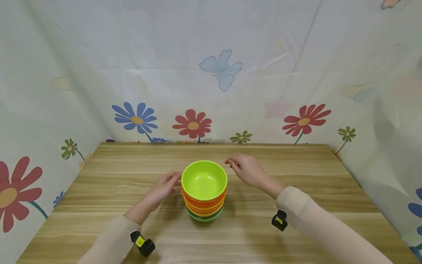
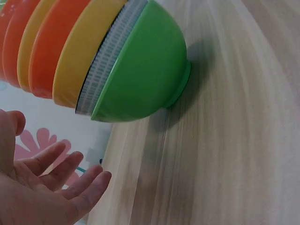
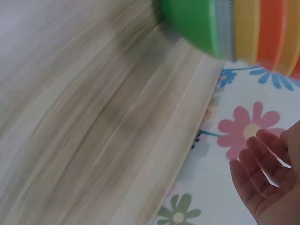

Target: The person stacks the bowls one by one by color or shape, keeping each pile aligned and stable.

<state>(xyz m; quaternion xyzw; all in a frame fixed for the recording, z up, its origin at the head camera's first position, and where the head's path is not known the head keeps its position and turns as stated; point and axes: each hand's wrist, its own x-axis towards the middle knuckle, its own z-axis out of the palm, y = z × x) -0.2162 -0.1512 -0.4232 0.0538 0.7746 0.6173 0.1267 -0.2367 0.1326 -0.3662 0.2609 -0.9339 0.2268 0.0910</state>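
Mid-tabletop sits the stack of bowls, lime green one on top; at its 9 o'clock the left hand, fingers relaxed, fingertips just beside the rim, gripping nothing; further back at 2 o'clock the right hand, loosely open, near the rim

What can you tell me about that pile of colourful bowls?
The stack of bowls stands upright in the middle of the wooden table. The bowls look like shiny plastic, nested one inside another. The top bowl is lime green and empty. Under it come orange and yellow rims, then something white and ribbed, and a darker green bowl at the bottom, resting on a small round foot. The left hand is right beside the stack; the right hand hovers near its rim, apart from it.
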